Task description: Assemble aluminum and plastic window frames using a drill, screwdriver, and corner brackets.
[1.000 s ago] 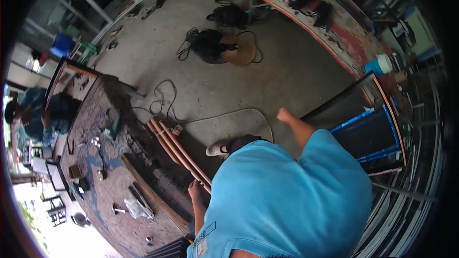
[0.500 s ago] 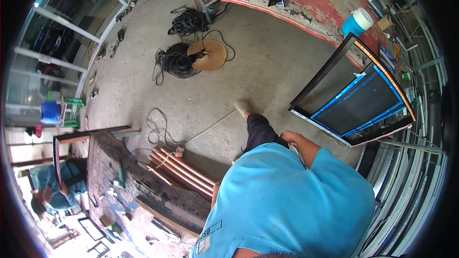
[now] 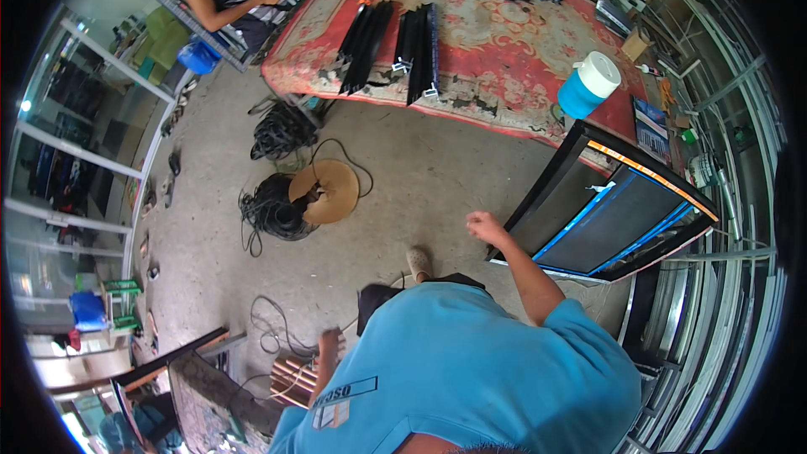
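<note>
My right hand (image 3: pixel 487 227) hangs over the floor beside the lower left edge of a black window frame (image 3: pixel 545 185). Its fingers are curled in and nothing shows in them. On the other side, my left hand (image 3: pixel 330 343) is held low by my body, above a bundle of copper-coloured bars (image 3: pixel 290 378). The fingers there are partly spread and hold nothing visible. Blue strips edge the dark panel (image 3: pixel 620 220) inside the frame, which leans upright by the table.
A red patterned table (image 3: pixel 479 42) ahead carries black metal profiles (image 3: pixel 416 50) and a blue-and-white cooler jug (image 3: pixel 588 84). Coiled black cord (image 3: pixel 273 206) and a cardboard disc (image 3: pixel 329 193) lie on the floor. Long profiles (image 3: pixel 714 345) fill the right side. A person (image 3: pixel 239 0) works at far left.
I have stepped toward the red table, which now shows more fully. My right hand has swung forward from beside my leg, and my left hand has come into fuller view. A person now appears at far left.
</note>
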